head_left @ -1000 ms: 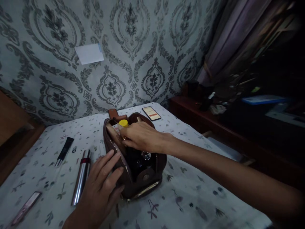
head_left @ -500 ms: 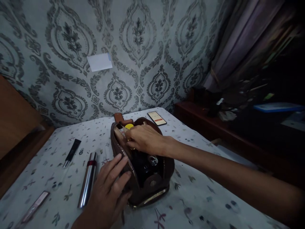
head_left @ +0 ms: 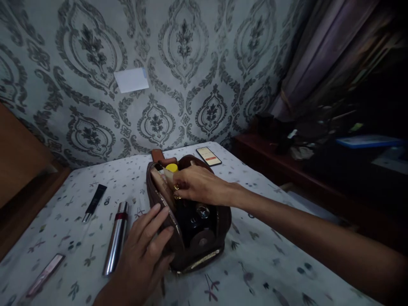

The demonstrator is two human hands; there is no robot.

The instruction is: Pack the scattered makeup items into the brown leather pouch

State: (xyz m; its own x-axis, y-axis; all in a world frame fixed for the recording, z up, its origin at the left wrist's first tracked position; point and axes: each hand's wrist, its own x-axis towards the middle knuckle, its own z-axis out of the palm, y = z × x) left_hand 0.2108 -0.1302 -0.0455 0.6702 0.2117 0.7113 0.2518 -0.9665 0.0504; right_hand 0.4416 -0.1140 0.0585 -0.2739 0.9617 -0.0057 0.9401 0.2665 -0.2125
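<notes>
A brown zippered bag [head_left: 199,257] stands on the bed with its top unzipped. My left hand [head_left: 143,250] lies along the bag's left side, fingers spread and touching near the zipper edge. Inside the bag opening is my right hand [head_left: 199,185], its fingers curled around a small gold-coloured item [head_left: 177,192] whose kind I cannot make out. A yellow lid [head_left: 171,168] shows just beyond those fingers. Dark contents, with a round shiny piece [head_left: 202,211], fill the lower part of the bag. The right hand and wrist hide some of the inside.
Left of the bag lie a silver cylinder [head_left: 116,240] with a red band, a black tube [head_left: 95,202] and a slim pink item [head_left: 45,275]. A lit phone [head_left: 208,156] and a brown strap-like piece [head_left: 157,155] are behind it. A patterned wall [head_left: 185,106] closes off the back.
My right hand has shifted slightly to the right within the bag, and more of the gold-coloured item shows at its fingertips. The left hand stays at the bag's side.
</notes>
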